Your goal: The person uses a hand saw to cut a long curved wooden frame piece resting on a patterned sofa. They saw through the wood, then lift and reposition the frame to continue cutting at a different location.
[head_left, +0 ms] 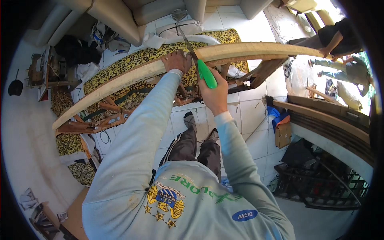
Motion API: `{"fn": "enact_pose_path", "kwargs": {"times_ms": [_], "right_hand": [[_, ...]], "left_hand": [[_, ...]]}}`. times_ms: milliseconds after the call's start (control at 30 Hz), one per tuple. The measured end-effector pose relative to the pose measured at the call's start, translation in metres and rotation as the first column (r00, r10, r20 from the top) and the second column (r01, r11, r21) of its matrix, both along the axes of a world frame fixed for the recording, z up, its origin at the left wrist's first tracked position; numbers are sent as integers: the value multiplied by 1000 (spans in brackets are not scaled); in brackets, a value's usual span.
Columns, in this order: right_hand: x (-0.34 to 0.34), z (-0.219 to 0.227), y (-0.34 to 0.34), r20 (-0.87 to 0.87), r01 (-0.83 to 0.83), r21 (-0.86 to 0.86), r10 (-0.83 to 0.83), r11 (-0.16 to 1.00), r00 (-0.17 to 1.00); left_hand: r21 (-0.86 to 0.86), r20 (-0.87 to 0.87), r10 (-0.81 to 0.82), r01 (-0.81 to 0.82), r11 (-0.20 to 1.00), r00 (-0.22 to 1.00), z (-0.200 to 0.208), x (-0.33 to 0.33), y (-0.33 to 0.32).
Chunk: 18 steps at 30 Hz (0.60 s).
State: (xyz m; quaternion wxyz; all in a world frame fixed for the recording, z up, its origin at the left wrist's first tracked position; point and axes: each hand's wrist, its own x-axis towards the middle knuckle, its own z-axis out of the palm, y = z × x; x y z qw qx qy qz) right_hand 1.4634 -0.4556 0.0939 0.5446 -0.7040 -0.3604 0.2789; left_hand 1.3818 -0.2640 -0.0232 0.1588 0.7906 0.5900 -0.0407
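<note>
A long pale wooden plank (132, 80) runs across in front of me, lying over an old wooden frame (108, 106). My left hand (177, 62) is closed on the plank just left of the saw, pressing down with its fingers bent over the wood. Wrapped round the green handle of a handsaw (207, 74) is my right hand (215, 94). The saw's blade crosses the plank at its middle and points away from me. Whether its teeth have cut into the wood, I cannot tell.
At the right, a co-worker's hand (327, 49) is at the plank's far end. Beneath the frame lies a yellow-and-black patterned cloth (105, 73) on white tiles. Beige sofas (116, 18) stand beyond. More long timber (320, 116) and a brown box (283, 134) are on my right.
</note>
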Motion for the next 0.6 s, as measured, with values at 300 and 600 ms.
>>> {"fn": "enact_pose_path", "kwargs": {"times_ms": [300, 600], "right_hand": [[-35, 62, -162, -21, 35, -115, -38, 993, 999], [-16, 12, -54, 81, 29, -1, -28, 1000, 996]], "left_hand": [[77, 62, 40, -45, 996, 997, -13, -11, 4], [17, 51, -23, 23, 1000, 998, -4, -4, 11]]}}
